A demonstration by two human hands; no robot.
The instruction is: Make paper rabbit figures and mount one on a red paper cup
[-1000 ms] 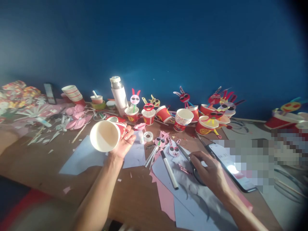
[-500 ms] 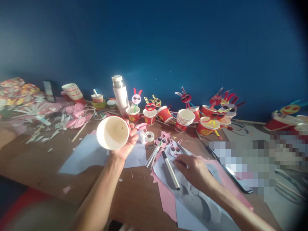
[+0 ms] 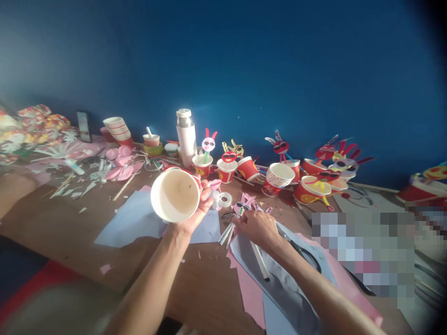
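Note:
My left hand point(image 3: 195, 215) is wrapped round a paper cup point(image 3: 175, 195), tilted so that its pale inside faces me. Above the papers, my right hand point(image 3: 256, 225) reaches over a pink rabbit-like paper face point(image 3: 240, 208) with dark glasses, which stands out from white sticks point(image 3: 227, 233). Its fingers point down and bend beside that face; whether they grip anything is hidden. A white marker point(image 3: 260, 261) lies below this hand on grey-blue paper point(image 3: 289, 284). Black-handled scissors point(image 3: 307, 256) lie under the right forearm.
Red cups with paper faces point(image 3: 228, 170), a stack of cups point(image 3: 279, 177) and a white flask point(image 3: 186, 142) line the back. A tape roll point(image 3: 224, 199) sits mid-table. Pink cutouts point(image 3: 122, 167) and scraps are at left. Another person's arm point(image 3: 16, 188) shows at the left edge.
My right hand has moved left from beside the pale paper face to the pink one. My left hand still holds the cup. The view has shifted, so things appear further right.

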